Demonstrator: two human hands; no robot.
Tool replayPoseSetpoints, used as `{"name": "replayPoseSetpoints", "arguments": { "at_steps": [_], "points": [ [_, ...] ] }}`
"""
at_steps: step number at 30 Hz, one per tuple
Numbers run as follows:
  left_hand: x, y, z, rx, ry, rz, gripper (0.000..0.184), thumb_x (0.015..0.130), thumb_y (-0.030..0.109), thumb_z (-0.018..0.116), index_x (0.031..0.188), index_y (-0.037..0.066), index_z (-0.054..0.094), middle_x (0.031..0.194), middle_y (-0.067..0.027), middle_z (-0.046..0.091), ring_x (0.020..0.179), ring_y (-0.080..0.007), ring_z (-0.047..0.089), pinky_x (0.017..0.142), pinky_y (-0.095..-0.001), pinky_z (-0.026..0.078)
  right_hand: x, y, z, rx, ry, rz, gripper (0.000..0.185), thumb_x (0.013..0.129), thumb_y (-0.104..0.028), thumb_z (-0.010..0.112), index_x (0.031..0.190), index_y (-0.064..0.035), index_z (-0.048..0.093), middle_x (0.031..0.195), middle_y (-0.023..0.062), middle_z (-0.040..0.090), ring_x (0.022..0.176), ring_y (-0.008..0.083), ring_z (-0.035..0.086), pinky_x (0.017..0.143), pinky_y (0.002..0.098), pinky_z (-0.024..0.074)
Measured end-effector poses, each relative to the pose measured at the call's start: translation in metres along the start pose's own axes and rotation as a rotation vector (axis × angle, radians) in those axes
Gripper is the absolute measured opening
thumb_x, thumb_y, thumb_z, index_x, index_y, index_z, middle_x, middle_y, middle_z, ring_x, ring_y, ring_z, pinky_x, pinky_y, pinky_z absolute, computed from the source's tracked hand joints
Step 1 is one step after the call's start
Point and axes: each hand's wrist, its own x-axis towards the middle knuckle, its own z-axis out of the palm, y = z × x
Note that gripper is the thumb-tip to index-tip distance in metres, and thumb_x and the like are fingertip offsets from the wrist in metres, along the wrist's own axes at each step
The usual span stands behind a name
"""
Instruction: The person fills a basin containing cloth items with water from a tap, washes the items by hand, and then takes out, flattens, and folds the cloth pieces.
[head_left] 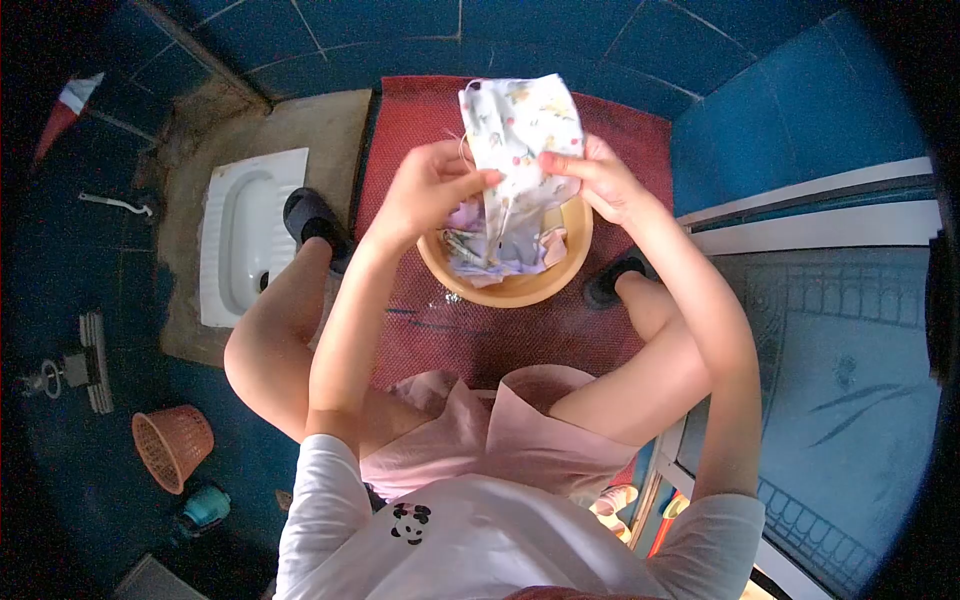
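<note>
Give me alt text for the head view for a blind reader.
A person's left hand and right hand hold up a white cloth with a coloured print over a round yellow plastic-looking basin of crumpled pastel fabric. The basin sits on a red textured mat, with a white ceramic squat toilet to the left.

A white T-shirt point(530, 540) with short, loose sleeves point(325, 495); on its front, a small black-and-white panda print point(409, 523); below, pale pink shorts point(490, 445) with wide, flared leg openings; dark slippers point(308, 216) with broad bands across the feet.
</note>
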Motion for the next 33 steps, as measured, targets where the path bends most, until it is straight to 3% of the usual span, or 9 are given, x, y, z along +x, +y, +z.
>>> {"name": "replayPoseSetpoints", "arguments": {
  "at_steps": [6,14,21,23,24,26,28,30,33],
  "points": [
    [0.0,0.001,-0.009,-0.029,0.164,0.073,0.009,0.077,0.005,0.055,0.083,-0.002,0.057,0.075,-0.0069,0.06,0.069,-0.0113,0.057,0.065,-0.0228,0.045,-0.011,-0.016,-0.005,0.029,0.169,-0.211,0.024,0.073,-0.006,0.061,0.095,-0.0007,0.055,0.091,0.0075,0.059,0.08,0.0142,0.057,0.072,0.0269,0.0454],
    [0.005,-0.001,-0.012,-0.154,0.216,0.167,0.009,0.081,0.009,0.05,0.082,0.001,0.054,0.076,-0.0056,0.059,0.071,-0.0122,0.056,0.067,-0.0233,0.044,-0.018,-0.024,-0.003,0.089,0.236,-0.264,0.025,0.074,-0.006,0.06,0.097,-0.0008,0.054,0.093,0.0075,0.059,0.083,0.0139,0.056,0.074,0.0268,0.0446],
    [0.013,-0.014,-0.017,-0.232,0.322,0.108,0.01,0.08,0.01,0.052,0.086,0.002,0.054,0.083,-0.0053,0.056,0.08,-0.0124,0.053,0.072,-0.0243,0.041,-0.018,-0.021,-0.006,-0.034,0.278,-0.267,0.023,0.074,-0.007,0.06,0.096,-0.0018,0.055,0.093,0.0063,0.059,0.083,0.0119,0.056,0.073,0.0246,0.0433],
    [0.014,-0.006,-0.004,-0.152,0.783,0.235,0.014,0.079,0.01,0.054,0.09,0.002,0.054,0.089,-0.005,0.054,0.084,-0.0114,0.05,0.073,-0.0245,0.039,-0.018,-0.019,-0.004,-0.07,0.263,-0.273,0.023,0.074,-0.008,0.06,0.096,-0.0017,0.055,0.093,0.0062,0.059,0.082,0.0113,0.055,0.074,0.0242,0.043],
    [0.014,-0.011,-0.007,-0.152,0.785,0.235,0.014,0.079,0.01,0.054,0.09,0.002,0.054,0.089,-0.005,0.054,0.084,-0.0114,0.05,0.073,-0.0245,0.039,-0.017,-0.018,-0.003,-0.104,0.262,-0.282,0.024,0.074,-0.009,0.061,0.095,-0.0011,0.055,0.092,0.0059,0.059,0.082,0.0109,0.055,0.073,0.024,0.043],
    [0.015,-0.024,-0.016,0.438,0.76,0.545,0.016,0.078,0.01,0.055,0.093,0.003,0.055,0.092,-0.0041,0.053,0.087,-0.0108,0.047,0.075,-0.025,0.038,-0.016,-0.016,0.001,-0.137,0.26,-0.291,0.024,0.074,-0.01,0.061,0.095,-0.0006,0.056,0.091,0.0056,0.059,0.081,0.0104,0.055,0.073,0.0238,0.043],
    [0.012,-0.016,-0.003,0.581,0.607,0.637,0.011,0.077,0.011,0.055,0.085,0.006,0.06,0.087,-0.0042,0.054,0.087,-0.0146,0.047,0.073,-0.0245,0.037,-0.015,-0.015,0.009,-0.222,0.267,-0.3,0.024,0.074,-0.012,0.062,0.093,0.0003,0.056,0.089,0.0051,0.06,0.079,0.0102,0.056,0.071,0.0237,0.0435],
    [0.001,0.001,0.011,0.914,0.563,0.635,0.013,0.076,0.016,0.057,0.084,0.006,0.061,0.085,-0.005,0.054,0.087,-0.0165,0.048,0.073,-0.0257,0.037,-0.014,-0.014,0.015,-0.227,0.254,-0.307,0.023,0.074,-0.012,0.062,0.093,0.0002,0.057,0.089,0.005,0.06,0.078,0.0101,0.056,0.071,0.0236,0.0437],
    [0.0,0.0,0.021,0.744,0.53,0.487,0.017,0.069,0.019,0.063,0.081,0.007,0.062,0.084,-0.0048,0.055,0.086,-0.0198,0.041,0.079,-0.031,0.032,-0.012,-0.012,0.018,-0.247,0.24,-0.324,0.022,0.075,-0.013,0.061,0.092,-0.0001,0.057,0.088,0.0052,0.06,0.078,0.0098,0.056,0.07,0.0236,0.0441]
  ]
}}
